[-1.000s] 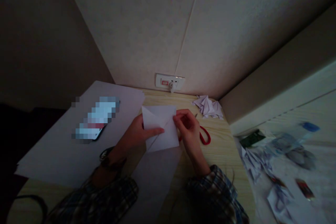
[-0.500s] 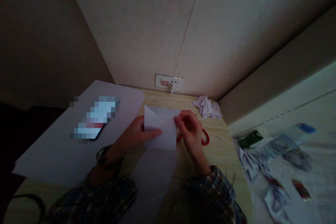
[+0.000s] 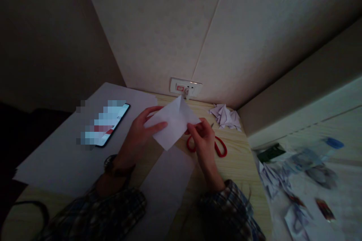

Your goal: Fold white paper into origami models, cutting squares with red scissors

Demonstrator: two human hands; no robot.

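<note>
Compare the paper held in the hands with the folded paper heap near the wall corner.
The held paper is gripped by the left hand and right hand; the paper heap lies untouched on the table. The held paper is one broad, mostly flat sheet, corner pointing up; the paper heap is a cluster of small pointed folds. Both look white.

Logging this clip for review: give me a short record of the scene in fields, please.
left hand: grips the left side of the paper
right hand: pinches its right corner
paper: white, creased, held above the desk
scissors: red handles, flat on the desk beside the right hand
phone: on a large sheet, left
by the wall: folded scraps, socket
</note>
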